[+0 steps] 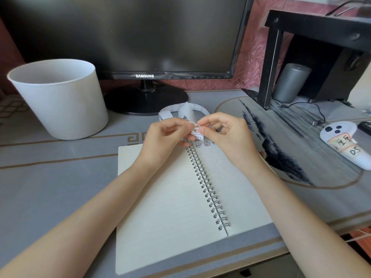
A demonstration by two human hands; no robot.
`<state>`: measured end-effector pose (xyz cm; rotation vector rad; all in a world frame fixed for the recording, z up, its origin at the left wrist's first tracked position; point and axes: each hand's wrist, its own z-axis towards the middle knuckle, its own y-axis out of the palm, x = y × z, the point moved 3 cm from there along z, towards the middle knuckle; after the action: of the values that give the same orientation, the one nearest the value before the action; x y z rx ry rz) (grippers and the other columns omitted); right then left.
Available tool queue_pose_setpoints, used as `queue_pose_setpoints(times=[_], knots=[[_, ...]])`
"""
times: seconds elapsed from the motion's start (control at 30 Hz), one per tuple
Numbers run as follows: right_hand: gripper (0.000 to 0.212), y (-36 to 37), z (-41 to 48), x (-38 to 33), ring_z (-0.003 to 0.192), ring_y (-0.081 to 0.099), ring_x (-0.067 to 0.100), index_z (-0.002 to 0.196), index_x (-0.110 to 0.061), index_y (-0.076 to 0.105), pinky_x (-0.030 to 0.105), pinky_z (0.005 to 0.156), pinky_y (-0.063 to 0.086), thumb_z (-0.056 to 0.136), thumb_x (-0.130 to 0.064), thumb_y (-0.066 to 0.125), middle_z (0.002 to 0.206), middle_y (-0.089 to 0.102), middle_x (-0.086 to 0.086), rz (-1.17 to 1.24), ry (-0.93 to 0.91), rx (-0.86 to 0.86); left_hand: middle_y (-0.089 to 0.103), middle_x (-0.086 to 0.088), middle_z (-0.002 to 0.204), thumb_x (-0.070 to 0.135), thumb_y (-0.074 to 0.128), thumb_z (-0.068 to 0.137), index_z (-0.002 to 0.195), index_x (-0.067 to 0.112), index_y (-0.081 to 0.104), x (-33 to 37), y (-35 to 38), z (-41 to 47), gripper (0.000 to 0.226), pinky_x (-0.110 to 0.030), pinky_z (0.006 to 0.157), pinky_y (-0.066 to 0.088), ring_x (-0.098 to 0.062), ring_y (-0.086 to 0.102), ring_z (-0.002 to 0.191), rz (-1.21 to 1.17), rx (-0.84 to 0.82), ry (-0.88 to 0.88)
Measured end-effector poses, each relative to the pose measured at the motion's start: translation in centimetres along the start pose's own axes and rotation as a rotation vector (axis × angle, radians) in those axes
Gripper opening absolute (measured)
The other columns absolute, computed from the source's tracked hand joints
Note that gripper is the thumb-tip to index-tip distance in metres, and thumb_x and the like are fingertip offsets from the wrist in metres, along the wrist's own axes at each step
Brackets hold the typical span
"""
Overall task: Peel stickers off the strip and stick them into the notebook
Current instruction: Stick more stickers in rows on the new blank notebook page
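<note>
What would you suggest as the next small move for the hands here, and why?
Probably the right hand should peel the coloured sticker off the strip while the left hand holds it steady. Both hands pinch the strip above the notebook, the right one at that sticker, which looks attached; other stickers sit atop the right page.

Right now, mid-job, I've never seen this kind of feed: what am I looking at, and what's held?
No machine here: one camera worn on a person's head looks down at two bare hands. The left hand and right hand both pinch a curled sticker strip above an open spiral notebook on a grey desk mat. A few small stickers sit at the top of its right page. Nearby: a white bucket, a Samsung monitor and a white handheld controller.
</note>
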<state>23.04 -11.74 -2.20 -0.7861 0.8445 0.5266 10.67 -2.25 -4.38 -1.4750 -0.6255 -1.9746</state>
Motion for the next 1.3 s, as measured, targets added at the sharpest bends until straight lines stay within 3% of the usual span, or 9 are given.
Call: queue_pose_setpoints(times=[0.27,0.4,0.63,0.73,0.83,0.93,1.03,1.13,1.3], knots=[[0.012,0.0,0.0,0.1,0.065,0.056,0.007,0.081,-0.021,0.069,0.019,0.061,0.043,0.080,-0.010,0.071,0.074,0.066,-0.009,-0.003,0.025,-0.004,0.074,-0.002,0.078,0.012,0.060,0.090,0.088,0.008,0.070,0.0,0.0,0.0,0.011,-0.025,0.070,0.057,-0.016,0.070,0.077,0.008,0.000,-0.013],[0.008,0.0,-0.1,0.1,0.055,0.051,0.000,0.082,-0.019,0.068,0.010,0.058,0.034,0.080,-0.012,0.071,0.069,0.060,-0.021,-0.072,0.023,-0.015,0.073,-0.005,0.080,0.011,0.060,0.091,0.089,0.003,0.069,-0.1,0.0,0.0,0.012,-0.026,0.070,0.057,-0.018,0.070,0.076,0.008,0.016,-0.032],[0.004,0.0,-0.4,-0.5,0.083,0.051,0.006,0.083,-0.020,0.067,0.034,0.076,0.047,0.080,-0.018,0.069,0.093,0.052,-0.014,-0.248,-0.166,-0.017,0.072,-0.013,0.083,0.009,0.059,0.091,0.085,0.003,0.067,0.0,0.0,0.0,0.013,-0.027,0.068,0.058,-0.020,0.072,0.076,-0.019,0.055,-0.054],[0.004,-0.1,-0.7,-1.1,0.098,0.050,0.012,0.084,-0.017,0.068,0.024,0.086,0.041,0.081,-0.017,0.070,0.096,0.053,-0.007,-0.326,-0.238,0.002,0.072,-0.008,0.076,0.008,0.058,0.092,0.083,0.005,0.067,0.1,0.0,-0.1,0.013,-0.027,0.071,0.058,-0.020,0.073,0.076,-0.039,0.058,-0.052],[0.003,-0.3,-1.1,-2.0,0.089,0.049,0.005,0.084,-0.014,0.067,0.012,0.080,0.035,0.082,-0.013,0.070,0.091,0.056,-0.007,-0.301,-0.262,-0.002,0.071,-0.006,0.073,0.008,0.057,0.093,0.082,0.004,0.065,0.1,-0.2,0.0,0.014,-0.025,0.069,0.058,-0.022,0.073,0.077,-0.063,0.077,-0.058],[0.006,-0.7,-1.1,-1.9,0.064,0.050,-0.002,0.081,-0.015,0.067,0.011,0.064,0.036,0.082,-0.010,0.070,0.077,0.062,-0.008,-0.068,-0.041,-0.072,0.070,-0.009,0.075,0.009,0.057,0.093,0.082,0.004,0.064,0.0,-0.3,0.0,0.013,-0.025,0.070,0.058,-0.022,0.073,0.078,-0.081,0.094,-0.072],[0.004,-1.1,-1.0,-0.9,0.063,0.054,0.002,0.081,-0.011,0.068,0.013,0.062,0.043,0.081,-0.009,0.071,0.074,0.065,-0.002,0.075,0.172,-0.155,0.069,-0.014,0.080,0.009,0.057,0.093,0.082,0.004,0.062,-0.1,-0.2,0.0,0.013,-0.027,0.072,0.058,-0.023,0.073,0.079,-0.070,0.090,-0.075],[0.009,-1.5,-1.1,0.5,0.052,0.049,-0.002,0.087,-0.004,0.069,0.006,0.052,0.039,0.082,-0.011,0.070,0.072,0.065,0.000,0.037,0.335,-0.215,0.069,-0.011,0.078,0.009,0.058,0.093,0.082,0.004,0.063,-0.3,-0.2,0.1,0.013,-0.027,0.074,0.058,-0.022,0.073,0.078,-0.065,0.096,-0.075],[0.004,-1.1,-0.9,2.0,0.052,0.049,-0.002,0.077,-0.019,0.071,0.008,0.052,0.037,0.079,-0.021,0.073,0.073,0.072,-0.003,-0.069,0.413,-0.257,0.071,-0.006,0.075,0.009,0.059,0.092,0.085,0.001,0.064,-0.5,-0.3,0.2,0.012,-0.028,0.074,0.058,-0.020,0.072,0.077,-0.052,0.102,-0.079]])
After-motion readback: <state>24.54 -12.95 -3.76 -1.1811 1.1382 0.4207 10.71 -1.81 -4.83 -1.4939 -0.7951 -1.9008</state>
